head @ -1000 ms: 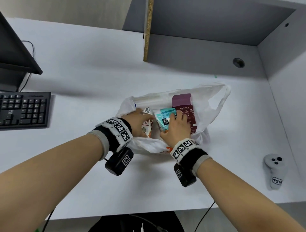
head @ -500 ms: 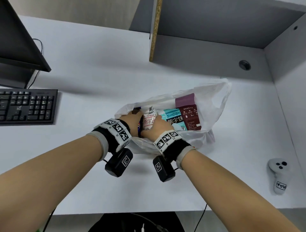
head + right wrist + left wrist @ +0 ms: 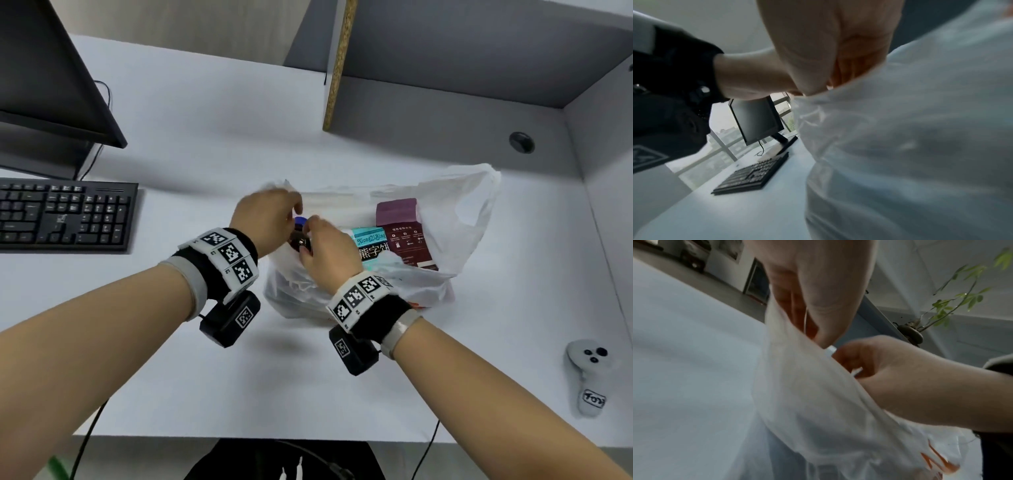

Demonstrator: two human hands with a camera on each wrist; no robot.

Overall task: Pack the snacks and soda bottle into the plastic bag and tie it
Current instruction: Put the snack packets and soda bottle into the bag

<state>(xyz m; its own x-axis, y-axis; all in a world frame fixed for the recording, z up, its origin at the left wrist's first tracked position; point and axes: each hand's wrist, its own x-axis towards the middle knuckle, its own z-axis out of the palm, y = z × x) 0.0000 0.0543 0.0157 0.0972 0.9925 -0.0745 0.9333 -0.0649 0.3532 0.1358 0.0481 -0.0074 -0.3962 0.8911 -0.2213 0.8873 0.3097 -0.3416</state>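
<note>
Plastic bag [image 3: 462,219] sits mid-desk on the white desk [image 3: 205,137], mouth open toward the person; soda bottle [image 3: 300,222] lies at its left end, blue cap showing; teal snack pack [image 3: 371,245] and maroon snack box [image 3: 406,233] lie inside to the right. Left hand [image 3: 265,216] has fingers curled, pinching the bag's left rim film, per left wrist view; right hand [image 3: 325,251] is curled at the near rim beside the bottle neck; looks like film is gathered under it in the right wrist view, grip not fully visible, so I can't tell for sure.

Risks, my read: thin film could tear if pulled against the box corner; bottle could roll out of the open left end if the rim lifts unevenly; right handle loop [image 3: 479,192] lies far from both hands, so a knot could close lopsided.

Room: keyboard [image 3: 65,214] well left, controller [image 3: 591,373] well right, partition wall behind the bag; free desk in front.
</note>
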